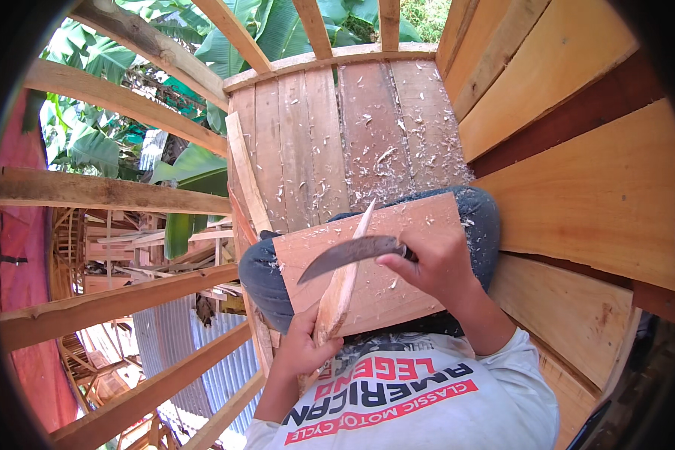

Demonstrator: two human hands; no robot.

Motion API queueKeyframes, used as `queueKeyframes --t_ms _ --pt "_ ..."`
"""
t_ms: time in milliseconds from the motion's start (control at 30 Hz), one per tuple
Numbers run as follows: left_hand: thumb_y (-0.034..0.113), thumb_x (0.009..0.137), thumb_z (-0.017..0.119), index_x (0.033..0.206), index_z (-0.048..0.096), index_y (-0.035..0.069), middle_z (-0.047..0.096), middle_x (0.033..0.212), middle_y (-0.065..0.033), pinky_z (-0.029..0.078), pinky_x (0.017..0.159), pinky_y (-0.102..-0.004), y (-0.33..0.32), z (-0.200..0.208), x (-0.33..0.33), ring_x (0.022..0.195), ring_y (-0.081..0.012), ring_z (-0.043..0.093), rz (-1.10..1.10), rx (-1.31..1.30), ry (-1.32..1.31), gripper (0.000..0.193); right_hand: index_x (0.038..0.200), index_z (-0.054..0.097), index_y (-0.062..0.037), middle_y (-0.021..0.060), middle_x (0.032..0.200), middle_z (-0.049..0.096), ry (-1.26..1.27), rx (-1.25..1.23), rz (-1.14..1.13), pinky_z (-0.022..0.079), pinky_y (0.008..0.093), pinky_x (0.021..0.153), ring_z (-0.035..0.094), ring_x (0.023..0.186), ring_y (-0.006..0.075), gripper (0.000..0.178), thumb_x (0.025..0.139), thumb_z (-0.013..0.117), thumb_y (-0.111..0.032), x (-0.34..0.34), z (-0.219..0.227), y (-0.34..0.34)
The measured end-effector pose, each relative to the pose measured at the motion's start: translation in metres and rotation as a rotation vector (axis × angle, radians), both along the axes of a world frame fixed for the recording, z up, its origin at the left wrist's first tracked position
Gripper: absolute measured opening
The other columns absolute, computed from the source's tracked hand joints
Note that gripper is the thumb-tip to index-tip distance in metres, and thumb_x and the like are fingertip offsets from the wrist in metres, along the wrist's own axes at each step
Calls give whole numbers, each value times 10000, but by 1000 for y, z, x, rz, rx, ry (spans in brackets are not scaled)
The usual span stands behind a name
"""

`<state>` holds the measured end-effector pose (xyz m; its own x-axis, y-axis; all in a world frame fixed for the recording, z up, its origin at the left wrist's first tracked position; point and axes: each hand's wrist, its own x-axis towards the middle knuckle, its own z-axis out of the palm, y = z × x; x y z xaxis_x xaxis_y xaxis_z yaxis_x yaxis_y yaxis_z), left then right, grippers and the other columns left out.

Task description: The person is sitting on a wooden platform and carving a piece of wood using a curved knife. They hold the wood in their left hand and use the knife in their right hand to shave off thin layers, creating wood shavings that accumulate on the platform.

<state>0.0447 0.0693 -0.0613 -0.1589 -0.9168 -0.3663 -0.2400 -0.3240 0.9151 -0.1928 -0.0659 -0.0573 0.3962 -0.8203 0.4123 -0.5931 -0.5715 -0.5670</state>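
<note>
My left hand (pixel 304 346) is closed round the lower end of a pale, tapered piece of wood (pixel 343 289), whose pointed tip slants away from me. In my right hand (pixel 436 260) is the handle of a knife (pixel 349 253) with a broad, curved, dark blade. The blade lies across the upper part of the wood and points left; whether its edge touches the wood I cannot tell. Beneath both, a flat wooden board (pixel 427 217) rests across my lap, with a few shavings on it.
Curled wood shavings (pixel 386 155) are scattered over the plank floor (pixel 300 142) ahead. Wooden rails (pixel 112 196) line the left side, with corrugated metal sheets (pixel 176 337) beyond them. A plank wall (pixel 577 195) stands close on the right. Large green leaves (pixel 292 30) hang past the far edge.
</note>
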Motion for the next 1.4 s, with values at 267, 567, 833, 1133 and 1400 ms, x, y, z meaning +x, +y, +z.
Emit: queueKeyframes --t_ms 267,567,833,1133,1400 --pt "126 647 664 1261 517 -36 620 1107 -107 402 935 -328 -6 6 -7 1059 -165 542 -40 101 10 652 628 539 -80 72 496 483 -125 88 69 391 341 406 532 422 241 458 764 733 -471 0 0 6" --pt "123 702 632 1168 548 -32 648 880 -147 473 777 -324 -17 13 -17 815 -196 618 -11 -4 42 498 586 506 -47 113 491 456 -71 182 57 375 360 424 516 440 280 511 782 717 -469 -4 -9 7" --pt "129 715 635 1184 541 -12 638 854 -171 473 753 -331 -23 9 -22 784 -217 622 -12 -10 85 499 607 509 -39 115 486 421 -142 241 45 347 362 417 475 422 291 518 811 689 -480 -8 -3 2" --pt "145 705 647 1151 554 2 638 818 -175 485 729 -348 -16 37 -15 736 -264 636 6 -38 -58 478 626 509 -48 128 496 404 -110 219 -134 361 364 440 478 446 320 529 839 639 -515 -34 6 -29" --pt "149 713 642 1146 551 6 644 830 -186 490 713 -357 -7 43 -4 737 -323 640 87 -31 -74 465 612 464 -22 123 502 376 -91 331 -203 329 342 445 421 426 258 568 854 621 -512 -18 1 -33"
